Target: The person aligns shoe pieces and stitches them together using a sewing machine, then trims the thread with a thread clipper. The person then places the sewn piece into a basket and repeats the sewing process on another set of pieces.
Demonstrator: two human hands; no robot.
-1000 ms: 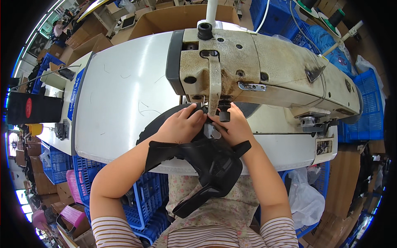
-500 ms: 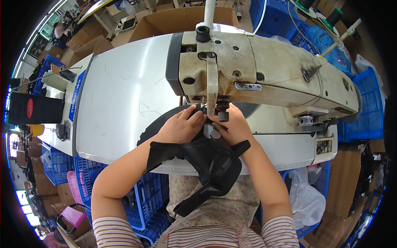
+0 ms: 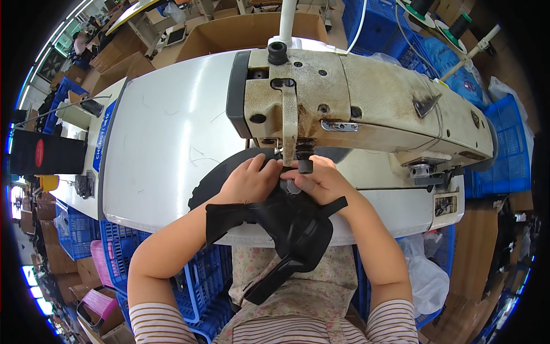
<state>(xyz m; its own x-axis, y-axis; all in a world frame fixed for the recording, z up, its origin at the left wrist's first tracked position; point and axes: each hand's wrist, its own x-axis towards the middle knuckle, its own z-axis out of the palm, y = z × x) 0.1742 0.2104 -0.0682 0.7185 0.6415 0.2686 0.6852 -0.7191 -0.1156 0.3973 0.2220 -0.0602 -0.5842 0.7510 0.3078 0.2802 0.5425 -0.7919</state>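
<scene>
A black sewn piece (image 3: 301,232) with straps and a moulded-looking panel hangs over the table's front edge toward my lap. Its upper end lies beneath the needle area of a worn cream sewing machine (image 3: 318,86). My left hand (image 3: 251,180) is closed on the black material just left of the needle, fingertips pinched by the presser area. From the right, my right hand (image 3: 323,182) grips the same piece, thumb and forefinger near the left fingertips. A small pale grey patch (image 3: 291,186) shows between the hands. The machine's head partly hides the fingertips and stitching spot.
The white machine table (image 3: 166,143) carries loose thread ends. Blue crates (image 3: 200,281) stand below at left, and a crate with clear plastic bags (image 3: 424,275) at right. Thread cones (image 3: 458,26) stand at the far right; a cardboard box (image 3: 252,34) is behind the machine.
My right thumb and forefinger have shifted left, closer to my left fingertips. The black piece has hardly moved, and the view has tipped slightly.
</scene>
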